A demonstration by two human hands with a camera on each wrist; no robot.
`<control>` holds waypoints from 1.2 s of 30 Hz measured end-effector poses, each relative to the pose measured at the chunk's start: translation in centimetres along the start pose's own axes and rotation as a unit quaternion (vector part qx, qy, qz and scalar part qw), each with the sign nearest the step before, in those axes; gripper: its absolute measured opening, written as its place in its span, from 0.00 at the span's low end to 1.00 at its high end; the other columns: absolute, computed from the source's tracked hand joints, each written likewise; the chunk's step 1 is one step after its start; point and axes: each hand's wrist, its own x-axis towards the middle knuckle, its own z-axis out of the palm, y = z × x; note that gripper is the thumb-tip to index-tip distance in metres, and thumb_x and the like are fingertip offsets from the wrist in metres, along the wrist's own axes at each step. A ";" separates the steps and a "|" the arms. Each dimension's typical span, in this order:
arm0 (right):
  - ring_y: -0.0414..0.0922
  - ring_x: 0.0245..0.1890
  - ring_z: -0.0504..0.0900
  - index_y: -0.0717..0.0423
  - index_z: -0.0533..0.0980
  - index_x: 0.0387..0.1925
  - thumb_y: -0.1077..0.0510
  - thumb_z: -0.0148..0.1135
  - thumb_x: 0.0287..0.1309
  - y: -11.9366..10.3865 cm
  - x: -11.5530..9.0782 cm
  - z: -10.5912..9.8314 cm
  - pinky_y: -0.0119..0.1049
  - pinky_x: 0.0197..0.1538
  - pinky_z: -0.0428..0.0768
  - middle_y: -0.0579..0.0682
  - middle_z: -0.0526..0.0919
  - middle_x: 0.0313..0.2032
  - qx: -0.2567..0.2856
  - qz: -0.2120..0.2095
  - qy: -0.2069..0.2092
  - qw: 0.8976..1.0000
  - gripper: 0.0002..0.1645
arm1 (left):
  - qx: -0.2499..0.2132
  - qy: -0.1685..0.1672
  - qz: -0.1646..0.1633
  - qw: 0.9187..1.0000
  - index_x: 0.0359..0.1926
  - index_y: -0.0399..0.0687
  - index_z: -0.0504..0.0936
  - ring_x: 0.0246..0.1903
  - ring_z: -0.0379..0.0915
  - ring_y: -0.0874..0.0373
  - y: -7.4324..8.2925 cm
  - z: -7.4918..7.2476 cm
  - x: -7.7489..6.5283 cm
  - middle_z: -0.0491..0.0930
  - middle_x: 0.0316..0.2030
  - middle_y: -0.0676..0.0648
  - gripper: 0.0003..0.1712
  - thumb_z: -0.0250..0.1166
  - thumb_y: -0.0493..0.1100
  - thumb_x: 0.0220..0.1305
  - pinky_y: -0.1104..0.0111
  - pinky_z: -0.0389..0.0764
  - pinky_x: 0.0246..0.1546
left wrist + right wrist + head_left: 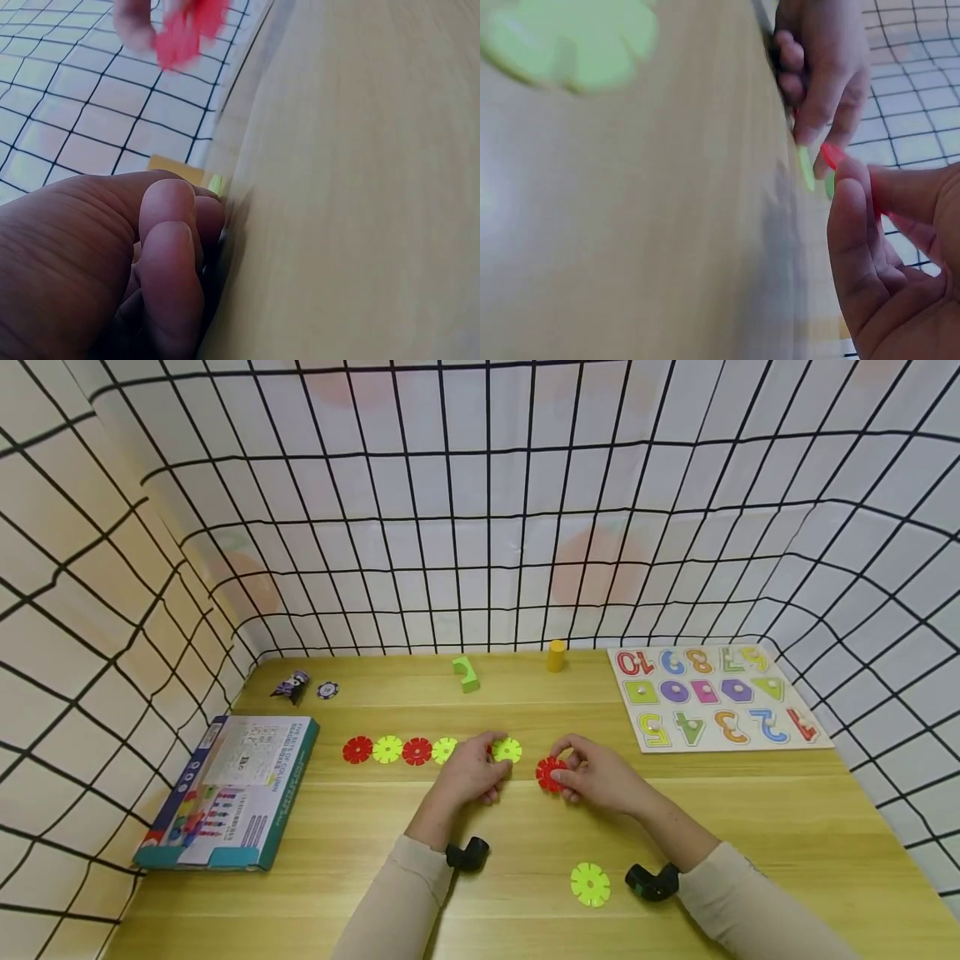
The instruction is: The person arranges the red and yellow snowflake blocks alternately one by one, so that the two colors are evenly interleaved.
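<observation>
My right hand (600,774) pinches a red notched plastic disc (551,774) between thumb and fingers, above the table. In the right wrist view its edge shows between the fingertips (850,180). To the left, my left hand (472,770) has its thumb and index finger at the edges of a yellow-green notched disc (509,750), which lies at the right end of a row. That row alternates red and yellow-green, starting with a red disc (357,749); the left hand partly covers another red one. Nearer me lies a loose yellow-green disc (590,885).
A boxed set (232,793) lies at left. Behind the row are a small dark figure (292,686), a poker chip (327,690), a green block (466,674) and a yellow cylinder (556,656). A number puzzle board (712,693) lies at right. Black grid netting (487,510) surrounds the table.
</observation>
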 end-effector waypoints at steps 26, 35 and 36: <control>0.45 0.26 0.71 0.47 0.70 0.37 0.45 0.65 0.53 -0.7 6.2 -0.5 0.38 0.31 0.68 0.47 0.76 0.28 -0.277 0.031 -0.001 0.960 0.16 | -0.001 -0.003 -0.004 1.000 0.63 0.52 0.67 0.10 0.74 0.53 0.0 -0.1 0.1 0.75 0.15 0.43 0.29 0.62 0.42 0.60 0.62 0.77 0.11; 0.43 0.14 0.70 0.48 0.70 0.42 0.45 0.59 0.58 0.1 5.6 -0.8 0.35 0.19 0.67 0.47 0.72 0.15 -0.226 0.006 0.006 0.974 0.16 | -0.002 -0.006 0.002 1.000 0.62 0.51 0.67 0.10 0.74 0.52 -0.1 -0.1 0.1 0.75 0.15 0.43 0.29 0.62 0.42 0.60 0.62 0.77 0.11; 0.44 0.13 0.71 0.48 0.70 0.43 0.45 0.59 0.59 0.2 5.4 -0.9 0.35 0.18 0.67 0.48 0.72 0.15 -0.209 0.006 0.008 0.978 0.16 | -0.004 -0.007 0.002 1.000 0.63 0.51 0.67 0.10 0.74 0.52 -0.1 -0.1 0.1 0.75 0.15 0.43 0.29 0.62 0.43 0.60 0.62 0.77 0.11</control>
